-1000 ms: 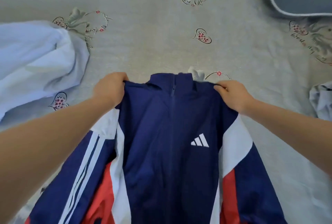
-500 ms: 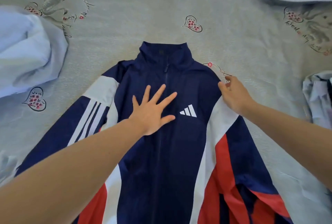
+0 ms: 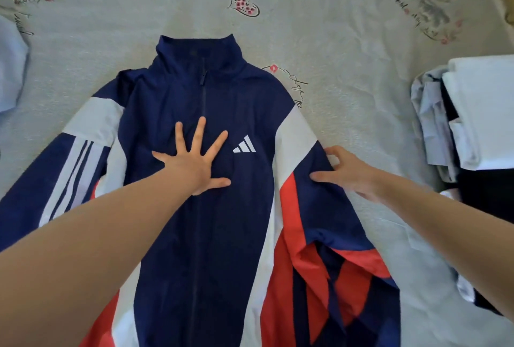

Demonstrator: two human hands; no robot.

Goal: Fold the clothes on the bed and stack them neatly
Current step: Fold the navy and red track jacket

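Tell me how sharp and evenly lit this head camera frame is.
Head view: soft, even daylight with no hard shadows or glare; the jacket and left hand are fairly sharp, the right hand slightly smeared; wide-angle bending stretches both forearms at the lower corners; the folded pile at the right edge looks washed out.

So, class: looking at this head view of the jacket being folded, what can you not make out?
- Jacket hem and cuffs: cut off by the bottom and left edges.
- Zip under the left hand: covered by the palm and forearm.
- Right hand fingertips: partly tucked behind the sleeve edge.
- Stack at right: cut by the edge, so no item count.
- Bedsheet writing: too small.
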